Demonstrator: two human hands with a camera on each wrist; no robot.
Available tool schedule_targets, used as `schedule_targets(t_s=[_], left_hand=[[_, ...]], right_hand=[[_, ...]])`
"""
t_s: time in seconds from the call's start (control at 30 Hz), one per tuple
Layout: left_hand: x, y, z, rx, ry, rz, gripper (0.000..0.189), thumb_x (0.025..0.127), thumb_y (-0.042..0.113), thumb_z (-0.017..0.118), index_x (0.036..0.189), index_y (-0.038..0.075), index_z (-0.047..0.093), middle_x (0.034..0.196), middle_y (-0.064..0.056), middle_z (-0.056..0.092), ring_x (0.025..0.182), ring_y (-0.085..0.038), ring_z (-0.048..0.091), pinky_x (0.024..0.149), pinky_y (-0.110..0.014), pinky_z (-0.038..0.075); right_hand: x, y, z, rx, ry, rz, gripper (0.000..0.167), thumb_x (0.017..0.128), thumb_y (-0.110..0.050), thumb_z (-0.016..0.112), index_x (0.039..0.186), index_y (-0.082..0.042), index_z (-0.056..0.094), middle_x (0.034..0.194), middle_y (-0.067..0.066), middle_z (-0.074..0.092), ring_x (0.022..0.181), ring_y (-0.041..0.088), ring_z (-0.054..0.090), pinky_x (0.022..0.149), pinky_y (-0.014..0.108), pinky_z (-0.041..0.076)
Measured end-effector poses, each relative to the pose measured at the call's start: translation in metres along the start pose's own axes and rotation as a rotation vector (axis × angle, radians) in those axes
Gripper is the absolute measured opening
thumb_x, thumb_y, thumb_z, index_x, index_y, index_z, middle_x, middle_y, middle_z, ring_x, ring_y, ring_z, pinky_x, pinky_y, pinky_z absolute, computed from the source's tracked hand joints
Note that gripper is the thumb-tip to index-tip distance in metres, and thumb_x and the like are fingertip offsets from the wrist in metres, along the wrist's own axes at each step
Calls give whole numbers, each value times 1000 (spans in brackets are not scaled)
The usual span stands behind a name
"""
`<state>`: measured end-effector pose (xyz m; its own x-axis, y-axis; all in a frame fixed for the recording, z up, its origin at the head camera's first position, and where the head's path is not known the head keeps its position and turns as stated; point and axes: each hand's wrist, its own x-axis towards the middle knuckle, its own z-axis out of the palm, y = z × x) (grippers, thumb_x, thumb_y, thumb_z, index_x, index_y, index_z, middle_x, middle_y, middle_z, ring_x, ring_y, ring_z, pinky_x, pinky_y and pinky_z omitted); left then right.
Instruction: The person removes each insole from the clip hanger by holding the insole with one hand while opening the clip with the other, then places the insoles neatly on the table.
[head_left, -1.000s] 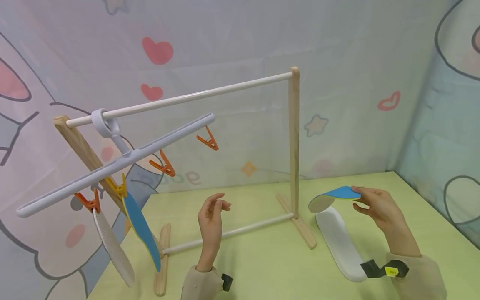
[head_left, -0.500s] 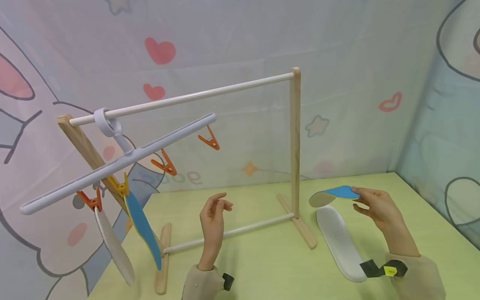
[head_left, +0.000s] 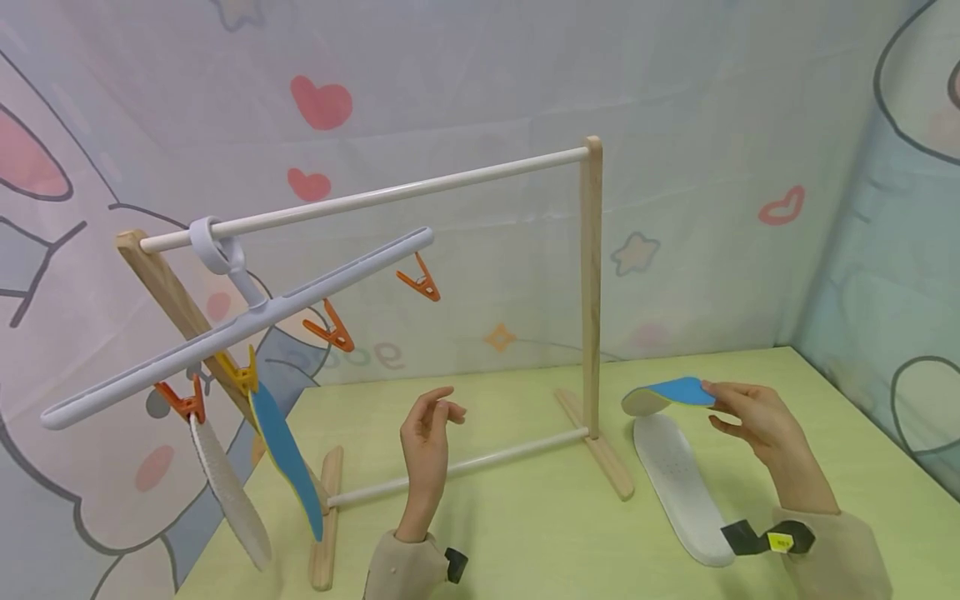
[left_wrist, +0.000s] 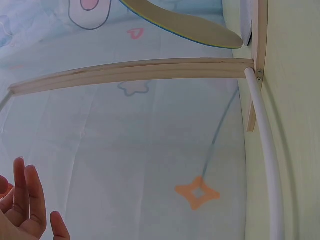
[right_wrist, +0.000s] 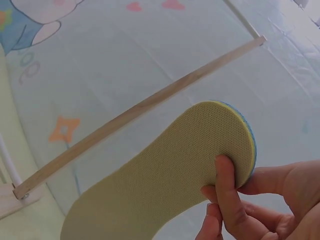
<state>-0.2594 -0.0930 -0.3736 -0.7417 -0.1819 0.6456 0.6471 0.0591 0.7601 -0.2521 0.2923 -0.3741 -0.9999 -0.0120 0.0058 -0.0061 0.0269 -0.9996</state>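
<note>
My right hand (head_left: 757, 417) pinches one end of a blue insole (head_left: 678, 390) with a beige mesh underside, seen broad in the right wrist view (right_wrist: 165, 165). Its free end sags to the left, above a white insole (head_left: 682, 487) lying on the table. Nothing is in my left hand (head_left: 426, 437), raised near the middle with fingers loosely bent. Left of it hangs a grey hanger (head_left: 266, 312). An orange clip (head_left: 183, 400) on it grips another white insole (head_left: 228, 496), and a yellow clip (head_left: 242, 373) grips a second blue insole (head_left: 287, 458). Two orange clips (head_left: 330, 327) hold nothing.
A wooden rack with a white top rail (head_left: 397, 192) carries the hanger. Its right post (head_left: 591, 292) stands between my hands, and a white lower rail (head_left: 510, 454) runs behind my left hand. The pale green table (head_left: 540, 533) meets a printed cloth backdrop (head_left: 480, 250).
The blue insole in my right hand has shifted slightly down and right at its free end. My left hand stays nearly still, and the view has turned slightly.
</note>
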Motion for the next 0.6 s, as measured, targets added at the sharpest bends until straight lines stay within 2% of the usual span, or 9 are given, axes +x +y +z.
schedule_targets(t_s=[0.33,0.5,0.6], left_hand=[[0,0,-5,42,18,-10,17,90,3,46,98,-5,59,70,-15,62,65,-4,57,79,-25,42],[3,0,-6,35,18,6,18,91,3,46,98,-6,59,70,-19,60,65,-5,57,75,-23,44],[4,0,-7,26,22,8,17,90,2,45,98,-6,59,69,-14,61,65,-5,58,74,-23,45]], right_hand=[[-7,6,-9,0,-27,25,16,89,-26,53,79,-32,64,85,-17,53,75,-1,54,69,19,49],[-8,6,-16,-125,-55,42,13,91,-28,49,85,-31,61,88,-17,50,78,-2,53,73,20,49],[-7,4,-19,-253,-89,58,22,92,-31,47,101,-16,60,92,-15,49,80,-3,53,77,22,50]])
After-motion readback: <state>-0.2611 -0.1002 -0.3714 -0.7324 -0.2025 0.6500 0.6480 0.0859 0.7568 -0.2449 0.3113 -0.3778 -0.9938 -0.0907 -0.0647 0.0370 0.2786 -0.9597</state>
